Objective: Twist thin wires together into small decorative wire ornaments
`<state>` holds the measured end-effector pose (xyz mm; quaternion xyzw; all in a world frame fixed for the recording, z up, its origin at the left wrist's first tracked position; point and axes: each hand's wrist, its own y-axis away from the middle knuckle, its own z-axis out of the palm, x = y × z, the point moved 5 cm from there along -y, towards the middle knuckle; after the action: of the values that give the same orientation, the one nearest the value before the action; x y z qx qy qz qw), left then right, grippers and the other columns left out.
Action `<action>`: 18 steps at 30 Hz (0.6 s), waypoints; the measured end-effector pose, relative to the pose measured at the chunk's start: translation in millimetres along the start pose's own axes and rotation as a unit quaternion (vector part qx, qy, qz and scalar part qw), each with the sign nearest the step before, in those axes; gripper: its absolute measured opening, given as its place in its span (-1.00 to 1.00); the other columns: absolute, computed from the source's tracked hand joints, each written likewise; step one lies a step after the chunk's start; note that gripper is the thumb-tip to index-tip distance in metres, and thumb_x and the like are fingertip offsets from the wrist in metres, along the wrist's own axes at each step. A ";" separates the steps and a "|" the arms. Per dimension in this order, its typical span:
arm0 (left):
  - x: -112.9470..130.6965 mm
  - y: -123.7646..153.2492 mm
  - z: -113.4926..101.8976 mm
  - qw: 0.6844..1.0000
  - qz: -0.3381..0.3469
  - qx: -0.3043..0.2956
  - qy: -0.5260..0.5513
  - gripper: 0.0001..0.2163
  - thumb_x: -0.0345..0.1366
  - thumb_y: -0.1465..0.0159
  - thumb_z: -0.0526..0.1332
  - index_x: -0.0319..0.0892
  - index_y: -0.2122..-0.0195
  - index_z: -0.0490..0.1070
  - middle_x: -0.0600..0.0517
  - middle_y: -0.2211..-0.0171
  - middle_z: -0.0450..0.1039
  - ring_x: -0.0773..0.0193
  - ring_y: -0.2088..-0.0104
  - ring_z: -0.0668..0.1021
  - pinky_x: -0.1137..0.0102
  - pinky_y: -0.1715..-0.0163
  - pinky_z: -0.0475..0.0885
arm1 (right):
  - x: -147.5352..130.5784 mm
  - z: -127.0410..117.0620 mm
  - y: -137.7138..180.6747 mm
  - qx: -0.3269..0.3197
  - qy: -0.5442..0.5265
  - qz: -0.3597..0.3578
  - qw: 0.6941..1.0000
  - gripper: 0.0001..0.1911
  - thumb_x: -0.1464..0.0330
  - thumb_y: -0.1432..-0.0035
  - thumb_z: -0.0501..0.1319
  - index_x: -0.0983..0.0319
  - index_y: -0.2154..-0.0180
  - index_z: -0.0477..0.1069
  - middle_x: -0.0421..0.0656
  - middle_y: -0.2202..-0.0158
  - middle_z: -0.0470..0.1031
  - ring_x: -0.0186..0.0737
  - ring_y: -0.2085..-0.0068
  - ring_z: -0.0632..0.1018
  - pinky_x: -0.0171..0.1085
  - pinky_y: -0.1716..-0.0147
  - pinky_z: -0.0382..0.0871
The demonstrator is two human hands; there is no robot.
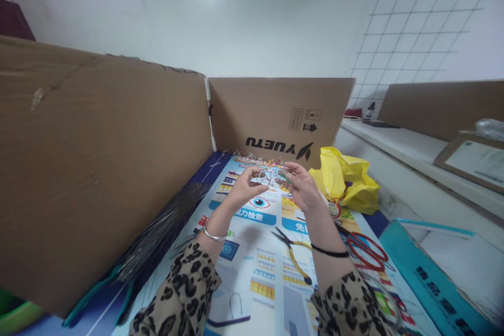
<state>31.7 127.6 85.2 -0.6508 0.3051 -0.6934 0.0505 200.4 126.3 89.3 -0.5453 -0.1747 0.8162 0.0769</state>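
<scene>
1. Thin wire piece [271,171] is between the two hands, raised above the far half of the desk [246,286], which is covered by a printed sheet.
2. Left grip [250,187] is at one end of this wire. Its thumb and forefinger curve toward each other and leave a small gap, and a fine loop shows in this gap. I cannot tell if the fingertips press on it.
3. Right grip [298,185] is at the opposite end. Its fingers are bent close together, and they have hold of the wire near the tips. The exact shape of the wire is too fine to read.
4. Below the hands, and nearer to the right forearm, a pair of pliers [292,254] with yellow handle lies with its jaws a little apart.
5. At the right side of this forearm there are scissors [366,251] with red handles, and farther behind them a crumpled yellow bag [346,181].
6. On the left, a bundle of thin rods [161,228] lies along the brown cardboard wall [102,168]. Near its closer end is a tool with teal handles [90,294].
7. Beyond the hands, several small wire bits [255,159] lie in front of the cardboard panel [271,113], whose printed word "YUETU" is upside down.
</scene>
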 end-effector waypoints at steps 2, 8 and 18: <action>0.7 0.0 0.3 1.000 -0.002 -0.011 0.005 -0.57 -0.32 -0.01 0.33 -0.16 0.07 0.29 -0.08 0.04 0.29 0.19 0.03 0.40 0.35 0.17 0.40 | -0.9 -0.5 0.3 -0.001 0.010 -0.006 1.000 -0.66 0.32 0.09 0.34 0.10 0.20 0.40 -0.21 0.23 0.44 -0.26 0.19 0.48 -0.13 0.12 0.42; 0.6 0.7 -0.1 0.999 -0.022 -0.040 -0.006 -0.70 -0.28 0.01 0.35 -0.21 0.28 0.32 0.00 0.20 0.31 0.30 0.21 0.44 0.42 0.28 0.40 | -0.6 1.8 2.0 -0.017 0.024 0.004 1.000 -0.66 0.30 0.10 0.35 0.09 0.19 0.43 -0.22 0.31 0.44 -0.27 0.23 0.48 -0.15 0.15 0.43; -1.7 0.1 -1.2 0.999 -0.027 -0.042 0.011 -0.62 -0.32 -0.02 0.33 -0.17 0.17 0.23 0.02 0.24 0.33 0.33 0.27 0.47 0.43 0.35 0.38 | 0.0 3.1 1.6 -0.018 0.040 0.005 0.999 -0.64 0.27 0.12 0.35 0.10 0.19 0.42 -0.20 0.30 0.42 -0.25 0.22 0.47 -0.13 0.15 0.43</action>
<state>30.8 128.7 83.7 -0.6527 0.3169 -0.6882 0.0010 197.7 124.2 89.7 -0.5800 -0.1834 0.7906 0.0703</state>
